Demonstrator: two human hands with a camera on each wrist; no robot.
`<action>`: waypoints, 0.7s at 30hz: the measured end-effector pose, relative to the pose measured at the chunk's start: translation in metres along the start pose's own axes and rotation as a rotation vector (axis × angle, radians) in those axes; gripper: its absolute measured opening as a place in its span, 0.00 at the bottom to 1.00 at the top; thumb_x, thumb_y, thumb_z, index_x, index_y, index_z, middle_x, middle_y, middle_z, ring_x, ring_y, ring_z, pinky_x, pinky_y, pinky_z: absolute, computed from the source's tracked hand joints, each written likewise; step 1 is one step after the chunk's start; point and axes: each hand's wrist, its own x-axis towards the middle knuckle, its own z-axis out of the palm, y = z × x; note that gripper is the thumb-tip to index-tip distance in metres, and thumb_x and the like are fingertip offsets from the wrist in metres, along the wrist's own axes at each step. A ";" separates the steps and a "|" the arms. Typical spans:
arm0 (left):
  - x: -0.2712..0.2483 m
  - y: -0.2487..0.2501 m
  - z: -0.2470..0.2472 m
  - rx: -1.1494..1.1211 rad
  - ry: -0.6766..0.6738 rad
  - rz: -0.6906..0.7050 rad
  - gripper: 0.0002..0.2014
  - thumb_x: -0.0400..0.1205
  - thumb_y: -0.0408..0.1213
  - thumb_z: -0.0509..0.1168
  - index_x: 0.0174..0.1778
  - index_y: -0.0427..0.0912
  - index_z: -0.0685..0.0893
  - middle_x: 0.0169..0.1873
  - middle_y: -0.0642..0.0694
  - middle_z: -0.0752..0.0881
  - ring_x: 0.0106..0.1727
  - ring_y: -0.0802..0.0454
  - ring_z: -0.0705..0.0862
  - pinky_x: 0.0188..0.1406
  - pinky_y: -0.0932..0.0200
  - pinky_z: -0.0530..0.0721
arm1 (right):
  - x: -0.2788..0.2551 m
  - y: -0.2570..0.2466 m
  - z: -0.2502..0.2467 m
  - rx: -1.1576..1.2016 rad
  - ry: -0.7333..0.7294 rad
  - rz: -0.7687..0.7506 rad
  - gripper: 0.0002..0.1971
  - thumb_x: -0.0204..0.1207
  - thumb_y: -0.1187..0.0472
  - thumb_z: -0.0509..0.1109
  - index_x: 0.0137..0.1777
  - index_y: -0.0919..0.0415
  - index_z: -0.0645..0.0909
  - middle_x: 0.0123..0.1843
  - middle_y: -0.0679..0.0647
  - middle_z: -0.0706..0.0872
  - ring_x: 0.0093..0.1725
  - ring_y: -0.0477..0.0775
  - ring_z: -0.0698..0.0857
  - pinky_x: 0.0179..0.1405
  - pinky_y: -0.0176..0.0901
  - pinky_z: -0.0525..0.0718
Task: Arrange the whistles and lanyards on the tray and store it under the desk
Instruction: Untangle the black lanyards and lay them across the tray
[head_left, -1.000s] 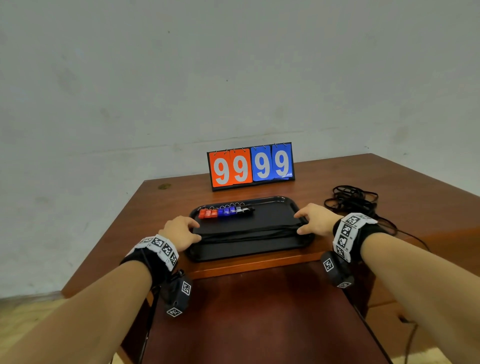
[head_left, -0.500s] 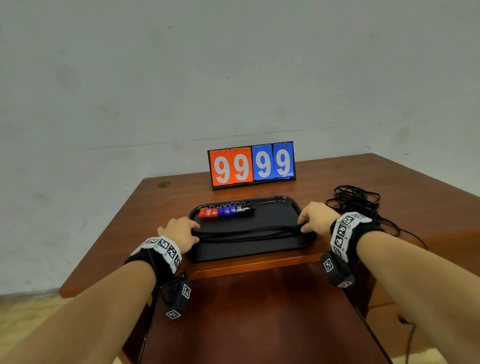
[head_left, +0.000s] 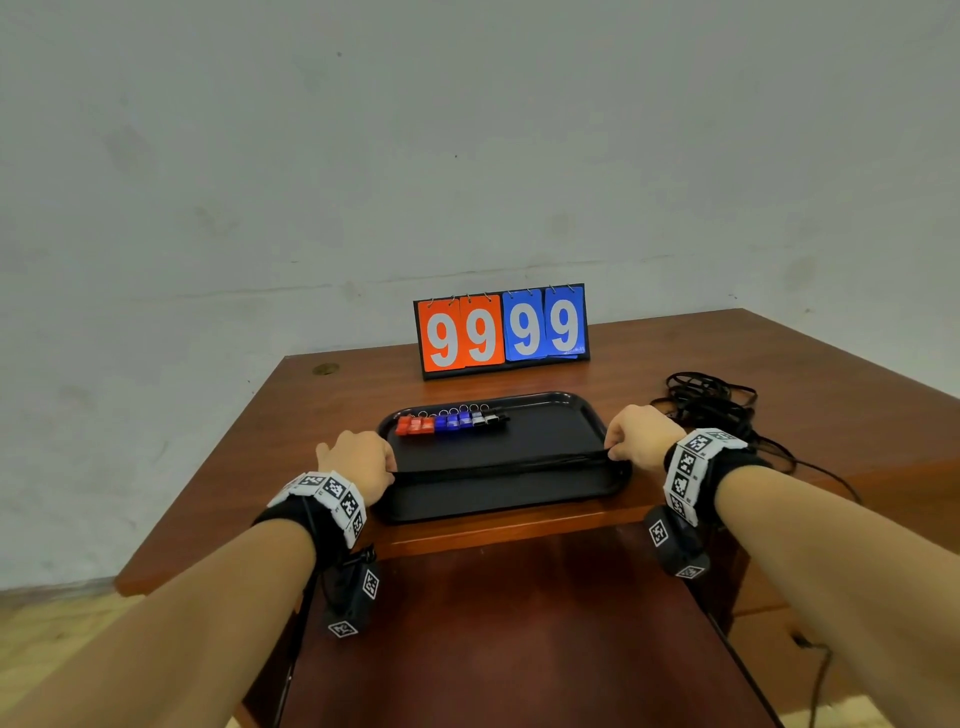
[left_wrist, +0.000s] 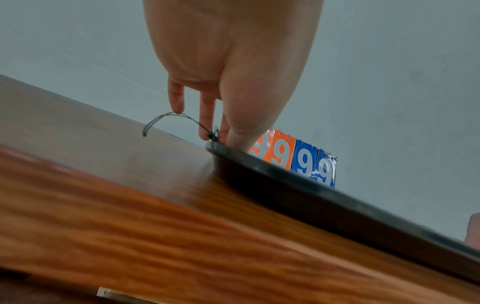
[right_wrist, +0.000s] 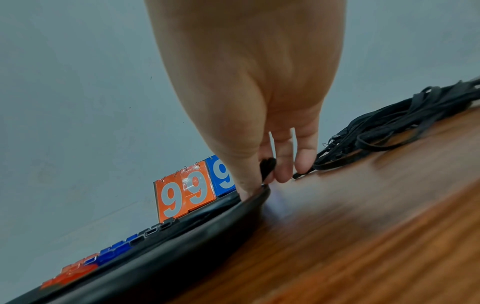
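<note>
Your black tray flat on the desk, red, blue and black whistles rowed along its far-left edge, black lanyards stretched straight across its middle, more lanyards heaped right.

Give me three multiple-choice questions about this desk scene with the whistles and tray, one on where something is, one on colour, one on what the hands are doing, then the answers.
1. Where does the loose pile of black lanyards lie?
A. on the desk, right of the tray
B. inside the tray
C. on the floor

2. What colours are the whistles, from left to right?
A. green, yellow, white
B. red, blue, black
C. all black

3. What is the state of the hands?
A. both resting open beside the tray
B. only one touching the tray
C. each pinching an end of a black lanyard stretched across the tray

Answers: 1 A, the pile sits beyond the right hand. 2 B, the row shows it. 3 C, the left hand and right hand pinch it at the tray's rims.
</note>
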 end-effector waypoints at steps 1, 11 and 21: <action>0.000 0.000 0.000 -0.003 -0.003 -0.002 0.03 0.81 0.45 0.70 0.44 0.58 0.89 0.53 0.55 0.84 0.66 0.47 0.76 0.70 0.38 0.67 | -0.001 0.000 0.000 0.004 0.002 0.001 0.04 0.76 0.62 0.75 0.48 0.54 0.90 0.47 0.50 0.90 0.51 0.51 0.88 0.51 0.40 0.84; -0.015 0.008 -0.016 0.003 0.040 0.014 0.16 0.81 0.51 0.67 0.65 0.57 0.82 0.65 0.49 0.78 0.69 0.44 0.74 0.68 0.39 0.71 | -0.013 -0.003 -0.005 0.076 0.086 -0.037 0.17 0.77 0.56 0.73 0.66 0.58 0.84 0.61 0.53 0.87 0.60 0.53 0.85 0.61 0.43 0.81; -0.021 0.089 -0.036 -0.083 0.049 0.177 0.15 0.81 0.48 0.66 0.64 0.56 0.83 0.64 0.49 0.79 0.67 0.43 0.77 0.70 0.35 0.72 | -0.042 0.023 -0.027 0.172 0.170 -0.047 0.15 0.78 0.59 0.71 0.64 0.58 0.85 0.63 0.54 0.87 0.61 0.53 0.84 0.61 0.41 0.79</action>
